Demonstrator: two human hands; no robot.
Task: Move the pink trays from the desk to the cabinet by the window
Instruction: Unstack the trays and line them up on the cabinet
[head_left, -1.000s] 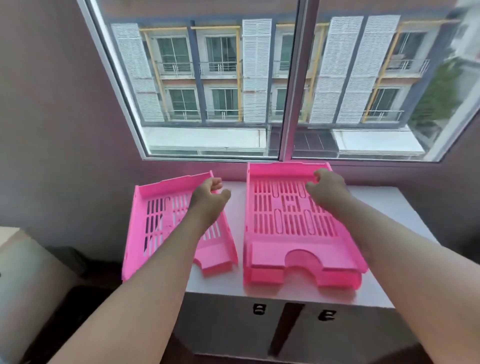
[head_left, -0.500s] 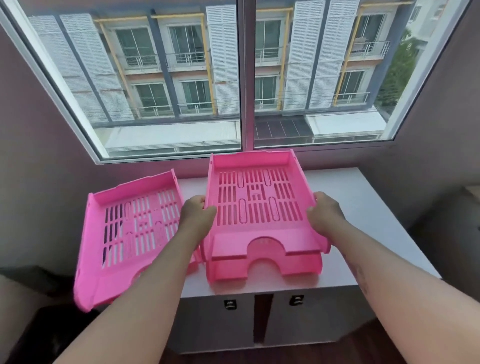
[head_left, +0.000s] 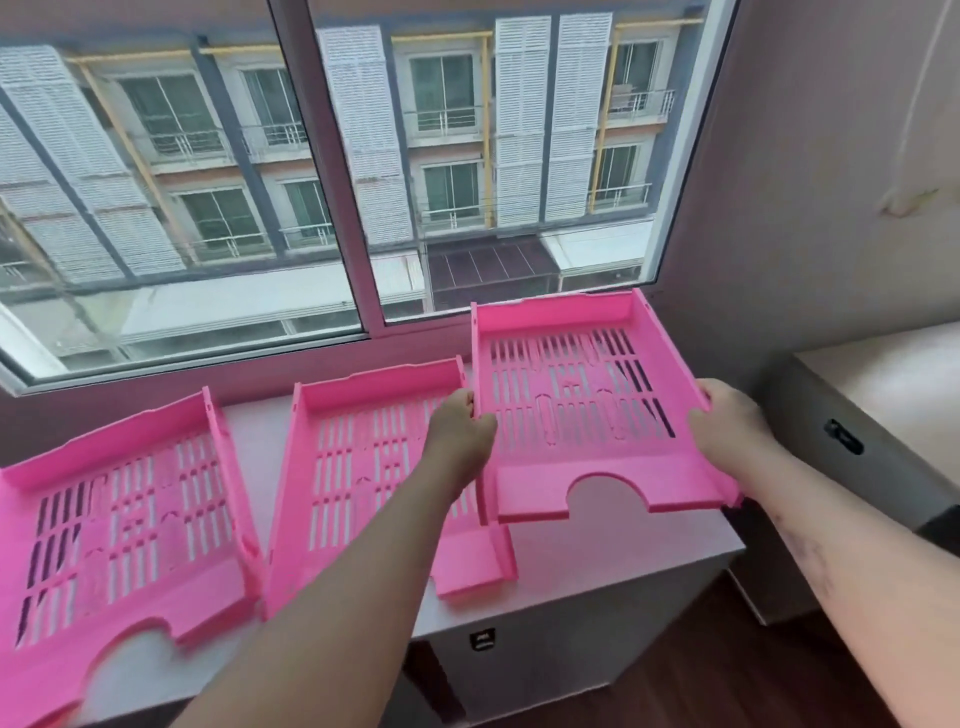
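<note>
Two pink trays (head_left: 130, 525) sit on the cabinet (head_left: 597, 566) at lower left, and my left hand (head_left: 460, 439) and right hand (head_left: 727, 423) clamp the third tray (head_left: 582, 415) (lifted, centre-right), not yet set down

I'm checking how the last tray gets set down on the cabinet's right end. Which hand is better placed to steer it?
Probably the right hand: it grips the held tray on its outer edge, over the cabinet top. The left hand is crowded against the middle tray.

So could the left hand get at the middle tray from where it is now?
Probably yes, but not freely: the left hand is gripping the raised tray with the right hand. The middle tray lies just under it, uncovered, so it must let go first.
</note>
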